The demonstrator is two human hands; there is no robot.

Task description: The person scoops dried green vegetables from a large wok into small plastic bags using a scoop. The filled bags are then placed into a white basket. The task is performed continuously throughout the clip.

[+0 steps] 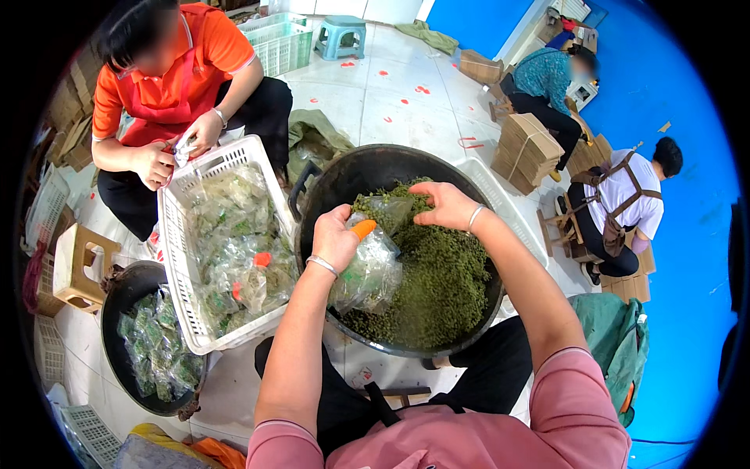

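Note:
My left hand [336, 239], with an orange finger cover [364, 228] on one digit, grips a clear plastic bag [368, 275] by its upper part. Green printing shows on the bag. My right hand [448, 205] is at the bag's mouth, its fingers curved about some green sprigs; whether they grip them is not clear. Both hands are over a large black tub [398, 153] between my knees. Inside lies a heap of small green berries on stems [445, 287], which look like green peppercorns.
At left, a white plastic crate [176, 281] and a smaller black tub [111, 328] hold filled bags. Across the crate, a person in orange [158, 88] holds scissors [184, 146]. Two people sit at right by stacked cardboard [524, 152]. A pale crate [515, 217] stands behind the tub.

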